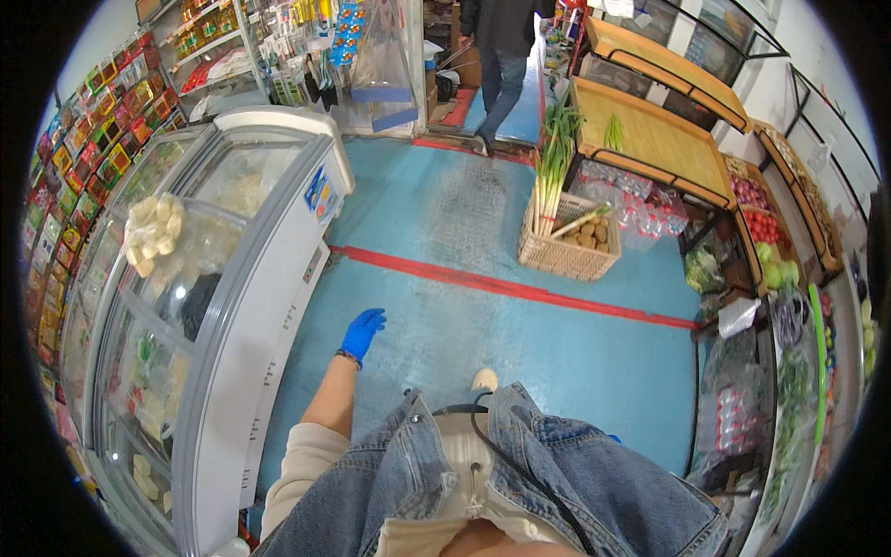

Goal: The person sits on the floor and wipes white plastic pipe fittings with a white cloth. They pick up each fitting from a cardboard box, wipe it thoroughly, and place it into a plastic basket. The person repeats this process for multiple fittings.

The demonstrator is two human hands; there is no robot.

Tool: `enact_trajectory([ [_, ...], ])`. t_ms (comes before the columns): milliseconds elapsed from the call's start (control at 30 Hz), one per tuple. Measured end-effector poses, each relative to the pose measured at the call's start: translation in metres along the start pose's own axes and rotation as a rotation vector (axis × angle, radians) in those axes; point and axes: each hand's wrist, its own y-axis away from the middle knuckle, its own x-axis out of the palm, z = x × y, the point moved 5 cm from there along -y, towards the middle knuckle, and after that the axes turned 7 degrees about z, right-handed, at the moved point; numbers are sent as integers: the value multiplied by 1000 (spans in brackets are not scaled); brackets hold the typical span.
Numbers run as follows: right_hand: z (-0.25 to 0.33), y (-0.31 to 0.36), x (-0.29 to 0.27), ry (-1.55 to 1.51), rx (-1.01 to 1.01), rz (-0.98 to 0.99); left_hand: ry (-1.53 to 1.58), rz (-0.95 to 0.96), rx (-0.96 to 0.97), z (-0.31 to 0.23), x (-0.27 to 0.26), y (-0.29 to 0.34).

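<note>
My left hand [363, 333], in a blue glove, hangs over the blue floor beside the freezer. Its fingers are loosely stretched and it holds nothing. Of my right hand [614, 438] only a sliver of blue shows past the edge of my denim jacket; its fingers are hidden. Left of me stands a white chest freezer [263, 306] with a glass top, and a clear bag of pale round food pieces [154, 230] lies on that glass. Ahead to the right, a woven basket [557, 259] holds potatoes [592, 234] and tall green onions [552, 172].
Wooden display shelves [650, 139] run along the right, with vegetables and bottles below them. A person in dark clothes [501, 65] walks in the far doorway. Packets hang on the left wall rack [93, 158]. A red stripe [501, 286] crosses the floor.
</note>
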Motion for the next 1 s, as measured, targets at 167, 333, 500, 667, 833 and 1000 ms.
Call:
enact_trajectory([
  [167, 300, -6, -100, 564, -623, -168, -326, -104, -316, 3, -21, -95],
  [333, 588, -37, -175, -2, -833, -179, -395, 168, -823, 103, -21, -24],
  [500, 743, -112, -209, 218, -633, -226, -241, 106, -1069, 136, -52, -124],
  [667, 806, -171, -230, 724, -342, -110, -207, 44, -881, 90, -128, -394],
  [833, 887, -251, -267, 214, -316, -22, -105, 8, -354, -42, -205, -781],
  [1000, 1042, -353, -333, 573, -242, -77, 47, -103, -87, -170, -222, -1026],
])
